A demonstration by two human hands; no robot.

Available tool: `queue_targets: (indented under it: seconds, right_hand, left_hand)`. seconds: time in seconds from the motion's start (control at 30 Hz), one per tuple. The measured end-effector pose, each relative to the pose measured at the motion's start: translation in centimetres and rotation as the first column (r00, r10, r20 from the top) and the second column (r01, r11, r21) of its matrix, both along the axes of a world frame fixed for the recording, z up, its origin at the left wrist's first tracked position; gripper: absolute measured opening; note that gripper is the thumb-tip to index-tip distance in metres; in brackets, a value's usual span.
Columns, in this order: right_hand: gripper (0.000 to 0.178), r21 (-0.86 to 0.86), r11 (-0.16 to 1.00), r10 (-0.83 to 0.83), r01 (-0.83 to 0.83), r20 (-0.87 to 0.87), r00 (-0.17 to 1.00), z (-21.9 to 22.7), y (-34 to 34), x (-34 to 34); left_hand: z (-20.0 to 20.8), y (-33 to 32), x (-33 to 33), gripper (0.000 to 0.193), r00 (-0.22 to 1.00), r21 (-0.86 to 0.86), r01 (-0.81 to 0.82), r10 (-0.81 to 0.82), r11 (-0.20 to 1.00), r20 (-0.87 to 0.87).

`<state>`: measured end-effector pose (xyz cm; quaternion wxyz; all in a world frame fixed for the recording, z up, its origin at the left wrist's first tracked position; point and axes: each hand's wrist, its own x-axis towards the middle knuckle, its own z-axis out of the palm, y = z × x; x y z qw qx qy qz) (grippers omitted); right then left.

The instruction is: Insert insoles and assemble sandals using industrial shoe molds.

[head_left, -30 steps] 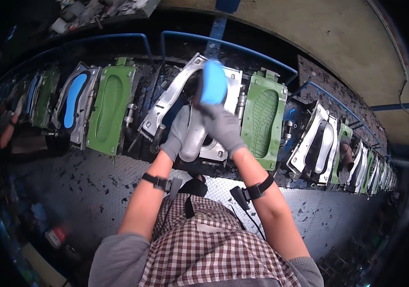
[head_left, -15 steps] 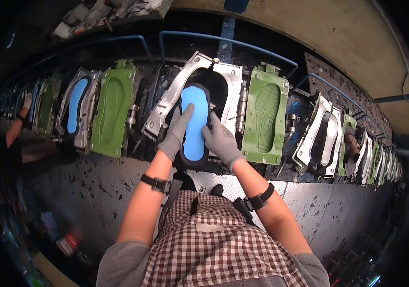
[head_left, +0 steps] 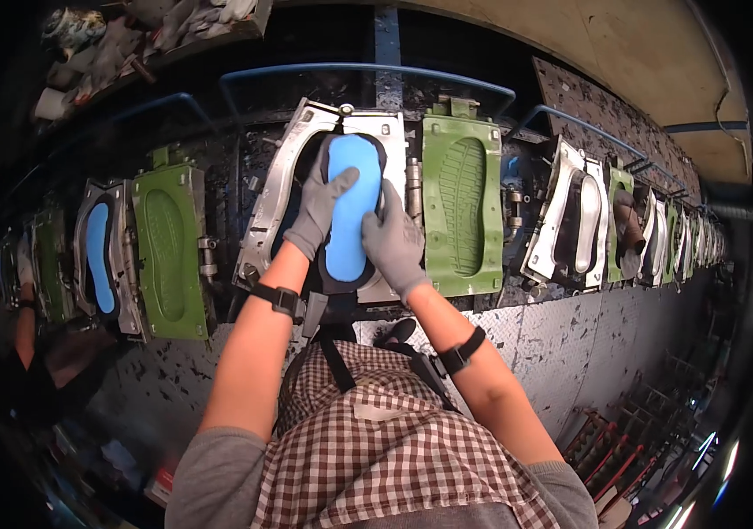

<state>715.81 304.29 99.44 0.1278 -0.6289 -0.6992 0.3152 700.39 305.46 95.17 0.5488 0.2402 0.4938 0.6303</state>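
Observation:
My left hand [head_left: 320,212] and my right hand [head_left: 394,243], both in grey gloves, grip a long blue insole [head_left: 352,198] with a black edge all round it. The left thumb lies across the blue face, while the right fingers close on its right edge. It is over a silver metal mould frame [head_left: 269,194], covering much of the frame's foot-shaped opening. Whether it rests in the opening or hangs above it, I cannot tell. Just right of my right hand stands a green mould half [head_left: 463,198] with a tread pattern in its foot-shaped hollow.
Leftward along the line are another green mould half [head_left: 167,256] and a silver mould holding a blue insole [head_left: 99,256]. More moulds [head_left: 570,216] run off to the right. Blue rails [head_left: 367,69] arch behind them. Another person's arm [head_left: 25,309] reaches in at far left.
My hands have carried the blue insole up and onto the right part of the silver frame, hiding the opening seen there before. My view has shifted too.

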Motion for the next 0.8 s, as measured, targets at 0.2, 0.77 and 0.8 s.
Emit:
queue_targets:
  seconds: [0.2,0.77,0.8]
  right_hand:
    - [0.069,0.03,0.99,0.138,-0.136,-0.056,0.989,-0.1,2.8,3.7]
    - [0.087,0.495,0.395,-0.918,0.774,0.223,0.327,2.8,13.6,68.3]
    - [0.097,0.473,0.484,-0.875,0.736,0.266,0.404,1.6,15.0,70.5]
  left_hand:
    - [1.8,1.0,3.4,0.083,0.989,-0.1,-0.108,0.096,0.989,-0.113]
    - [14.3,5.2,28.4,0.032,0.731,0.161,0.412,-0.22,0.897,-0.646]
    - [15.6,4.9,34.2,0.032,0.951,0.039,0.289,-0.282,0.957,-0.123]
